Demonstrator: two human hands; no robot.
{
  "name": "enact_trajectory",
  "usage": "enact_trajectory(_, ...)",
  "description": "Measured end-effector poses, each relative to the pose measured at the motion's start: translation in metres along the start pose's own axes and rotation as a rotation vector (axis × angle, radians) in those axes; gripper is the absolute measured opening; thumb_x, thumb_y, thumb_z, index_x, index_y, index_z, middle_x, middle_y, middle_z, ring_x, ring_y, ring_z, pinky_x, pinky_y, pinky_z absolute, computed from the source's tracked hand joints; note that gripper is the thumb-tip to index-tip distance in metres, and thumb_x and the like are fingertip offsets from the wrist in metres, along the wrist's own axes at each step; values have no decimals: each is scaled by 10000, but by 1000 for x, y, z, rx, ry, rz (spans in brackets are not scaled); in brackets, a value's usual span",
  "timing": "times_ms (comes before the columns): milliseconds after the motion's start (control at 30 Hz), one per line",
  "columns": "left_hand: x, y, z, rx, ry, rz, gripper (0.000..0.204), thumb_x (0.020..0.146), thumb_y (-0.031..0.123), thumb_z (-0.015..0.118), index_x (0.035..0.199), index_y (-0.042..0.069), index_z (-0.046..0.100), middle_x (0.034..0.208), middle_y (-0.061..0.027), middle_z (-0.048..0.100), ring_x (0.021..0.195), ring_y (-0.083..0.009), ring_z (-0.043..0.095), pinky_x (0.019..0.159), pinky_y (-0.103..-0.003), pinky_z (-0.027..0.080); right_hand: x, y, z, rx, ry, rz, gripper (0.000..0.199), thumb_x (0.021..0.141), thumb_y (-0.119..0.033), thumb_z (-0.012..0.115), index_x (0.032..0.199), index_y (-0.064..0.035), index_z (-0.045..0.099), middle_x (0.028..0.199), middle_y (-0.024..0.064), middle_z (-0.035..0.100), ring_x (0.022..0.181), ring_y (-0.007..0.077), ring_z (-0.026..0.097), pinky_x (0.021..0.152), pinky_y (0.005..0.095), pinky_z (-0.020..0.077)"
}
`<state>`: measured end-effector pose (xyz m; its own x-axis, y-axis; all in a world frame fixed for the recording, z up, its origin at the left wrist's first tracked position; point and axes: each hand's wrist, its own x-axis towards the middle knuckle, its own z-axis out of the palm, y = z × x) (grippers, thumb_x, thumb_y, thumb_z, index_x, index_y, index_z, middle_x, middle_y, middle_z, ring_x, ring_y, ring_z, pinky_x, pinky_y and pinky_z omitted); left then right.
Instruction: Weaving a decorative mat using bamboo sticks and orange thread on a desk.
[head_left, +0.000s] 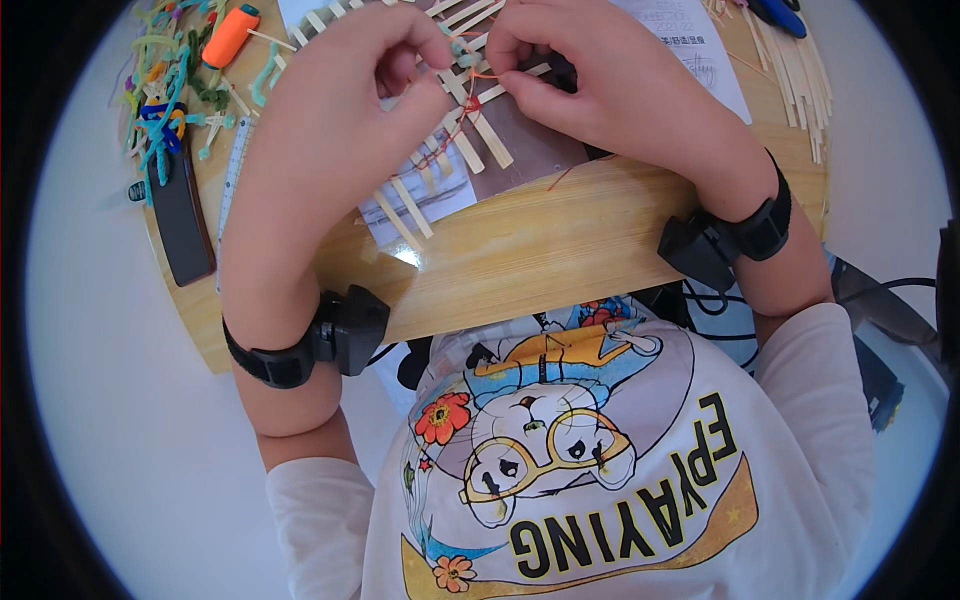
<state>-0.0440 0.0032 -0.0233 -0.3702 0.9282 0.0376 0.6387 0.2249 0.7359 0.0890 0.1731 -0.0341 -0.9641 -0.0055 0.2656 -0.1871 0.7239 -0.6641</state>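
Note:
A lattice of pale wooden sticks (490, 138) lies on the table at the top middle, with red thread (472, 104) wound round a crossing. My right hand (560, 75) pinches an orange thread (486, 76) between thumb and forefinger, just above the lattice. My left hand (385, 80) is curled over the left side of the lattice, thumb and forefinger bent toward each other. What its fingertips hold, if anything, cannot be made out. A small pale green piece (466, 60) sits between the two hands.
Printed paper sheets (685, 40) lie beneath and beside the lattice. At left are tangled coloured fuzzy strands (165, 90), an orange-handled tool (231, 36), a dark flat case (184, 220) and a ruler (235, 165). Loose sticks (790, 75) lie at right on the wooden table (520, 235).

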Motion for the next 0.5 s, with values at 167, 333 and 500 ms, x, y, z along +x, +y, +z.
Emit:
enact_trajectory(167,3,4,-5,52,170,170,231,788,0,554,1001,51,629,1065,-1,610,762,-101,511,700,-228,420,-1,12,6,25,25,-66,101,769,-54,646,830,-28,570,835,127,537,833,311,533,733,377,443)
enact_trajectory(333,5,5,-3,157,66,258,372,767,-53,625,1133,17,612,1125,-149,561,961,-286,595,796,-335,486,-1,11,7,-6,27,-64,100,773,-53,642,835,-28,568,834,128,539,834,310,534,734,379,443)
enact_trajectory(500,3,-2,1,273,117,233,218,825,56,672,1043,68,681,1126,-23,621,833,-126,570,747,-258,471,0,12,7,-9,22,-75,93,779,-56,636,833,-27,567,834,127,544,829,309,535,736,378,443)
